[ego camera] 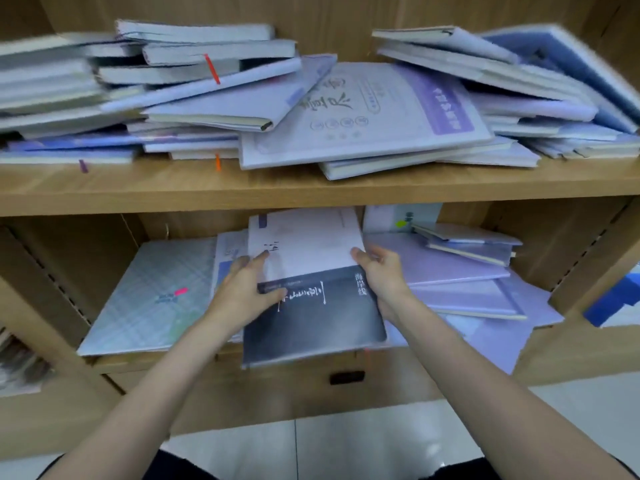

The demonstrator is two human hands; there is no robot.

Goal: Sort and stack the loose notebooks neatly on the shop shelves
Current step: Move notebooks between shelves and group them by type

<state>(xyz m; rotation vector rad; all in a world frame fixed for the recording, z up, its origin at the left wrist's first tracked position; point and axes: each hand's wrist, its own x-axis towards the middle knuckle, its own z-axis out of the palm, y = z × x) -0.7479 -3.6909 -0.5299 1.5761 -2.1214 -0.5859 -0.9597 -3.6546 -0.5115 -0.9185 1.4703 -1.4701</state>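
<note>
On the lower shelf [540,355], a dark grey notebook [329,317] with white lettering juts over the front edge. A white notebook [308,244] lies on its far half. My left hand [242,289] holds the left edges of both, thumb on the dark cover. My right hand [381,271] grips their right edges, thumb on the white cover. A checked pale notebook [152,296] lies to the left, lilac notebooks [450,268] to the right. The upper shelf [311,188] carries a messy heap of notebooks [363,112].
Wooden side panels close in the lower compartment on both sides. A drawer front with a dark handle slot [346,377] sits under the lower shelf. Blue items [616,299] stand at the far right, and white floor tiles [346,445] lie below.
</note>
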